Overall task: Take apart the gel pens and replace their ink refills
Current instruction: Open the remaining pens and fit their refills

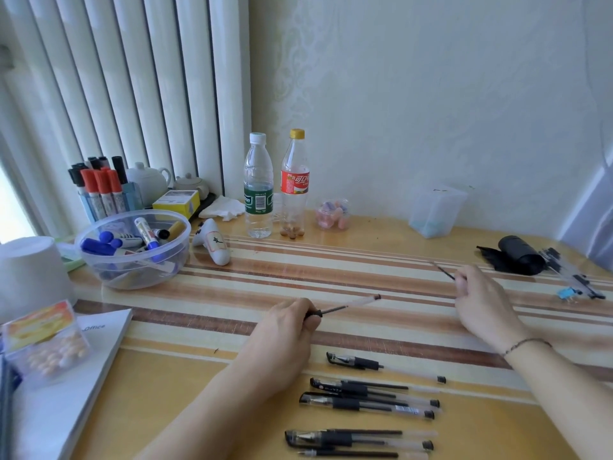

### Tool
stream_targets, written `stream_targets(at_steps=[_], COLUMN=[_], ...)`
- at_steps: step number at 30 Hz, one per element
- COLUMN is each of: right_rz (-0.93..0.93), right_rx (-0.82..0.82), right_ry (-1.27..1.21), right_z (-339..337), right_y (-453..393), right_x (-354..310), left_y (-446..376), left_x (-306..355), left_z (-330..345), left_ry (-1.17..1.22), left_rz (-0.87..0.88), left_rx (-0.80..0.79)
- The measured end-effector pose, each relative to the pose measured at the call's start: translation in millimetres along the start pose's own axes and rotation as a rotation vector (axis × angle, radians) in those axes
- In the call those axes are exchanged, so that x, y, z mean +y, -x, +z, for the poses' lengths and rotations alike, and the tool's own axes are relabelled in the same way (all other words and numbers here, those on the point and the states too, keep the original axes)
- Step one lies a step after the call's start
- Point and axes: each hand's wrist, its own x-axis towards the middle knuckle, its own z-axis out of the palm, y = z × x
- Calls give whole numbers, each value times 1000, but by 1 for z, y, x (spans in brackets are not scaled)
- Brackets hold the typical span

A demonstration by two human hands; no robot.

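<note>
Your left hand (pixel 292 322) gripped a pen barrel (pixel 345 305) at mid-table, its long axis pointing toward 2 o'clock, while your right hand (pixel 481 300) pinched a thin refill (pixel 442 270) aimed at 10 o'clock. Two bottles (pixel 258 187) stood at 12 o'clock, a marker bowl (pixel 132 250) at 10. Roughly five pens (pixel 365 403) lay at 6 o'clock, overlapped beyond a sure count.

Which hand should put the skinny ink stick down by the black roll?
The right hand. It already pinches the ink refill and is nearer the black roll. The left hand holds the pen barrel, farther away.
</note>
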Motion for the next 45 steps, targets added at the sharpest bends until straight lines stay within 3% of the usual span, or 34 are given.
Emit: stream_targets(at_steps=[4, 11, 16, 22, 27, 30, 37, 39, 42, 45], right_rz=[-300, -375, -368, -350, -310, -343, -428, -416, -417, -380], right_rx=[-103, -340, -312, -218, -255, -256, -41, -50, -201, -228], right_ry=[-355, -422, -450, -520, -629, -555, -608, -646, -797, -715], right_z=[-28, -17, -11, -17, -24, -22, -20, -22, -23, -20], right_y=[68, 93, 94, 95, 93, 98, 103, 104, 104, 102], right_x=[-50, -64, -52, -40, -39, -40, -45, -49, -49, -47], left_y=[8, 10, 5, 8, 10, 10, 10, 9, 9, 9], left_x=[12, 16, 13, 15, 21, 22, 24, 24, 23, 22], left_z=[1, 3, -4, -13, -15, -16, -15, -13, -13, -12], left_ry=[-28, -135, -216, -91, -65, 2, 79, 120, 125, 111], left_rz=[193, 318, 353, 308, 380, 371, 321, 303, 322, 335], left_rx=[-90, -67, -66, -33, -9, -5, 5, 16, 18, 29])
